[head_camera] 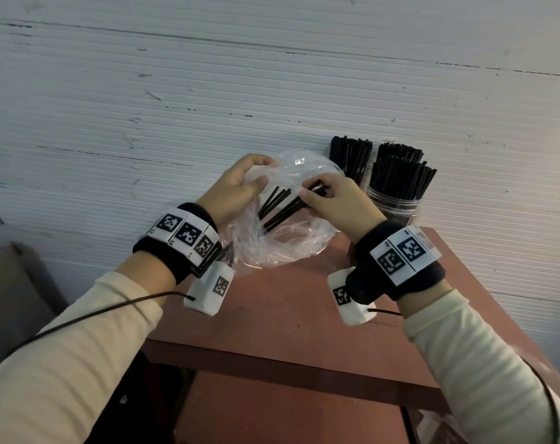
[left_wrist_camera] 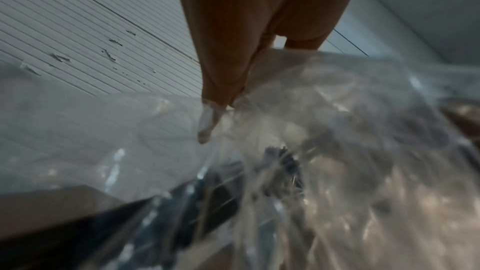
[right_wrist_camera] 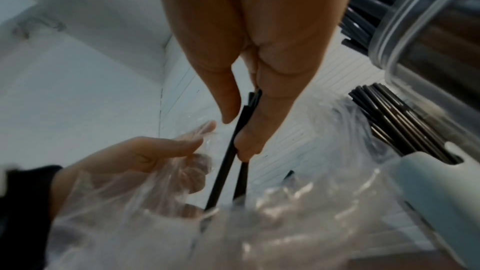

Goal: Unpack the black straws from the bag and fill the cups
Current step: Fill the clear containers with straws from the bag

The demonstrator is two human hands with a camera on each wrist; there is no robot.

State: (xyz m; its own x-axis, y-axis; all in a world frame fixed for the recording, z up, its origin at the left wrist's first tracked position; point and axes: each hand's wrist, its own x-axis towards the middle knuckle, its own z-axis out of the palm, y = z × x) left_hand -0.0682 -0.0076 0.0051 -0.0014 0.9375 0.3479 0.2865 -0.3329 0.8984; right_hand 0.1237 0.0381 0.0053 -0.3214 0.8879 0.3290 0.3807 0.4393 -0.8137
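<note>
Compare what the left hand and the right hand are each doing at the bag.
The left hand grips the clear plastic bag by its rim, holding it open; the right hand pinches a few black straws. The left stays at the bag's edge, while the right reaches into its mouth. Both wear marker wristbands.

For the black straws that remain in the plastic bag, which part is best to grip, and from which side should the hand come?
Grip the black straws near their upper ends, coming through the bag's open mouth. They lie slanted in the plastic bag, upper ends toward that mouth, which the left hand holds open. The right hand already pinches a few there. Probably gather several together in one pinch.
</note>
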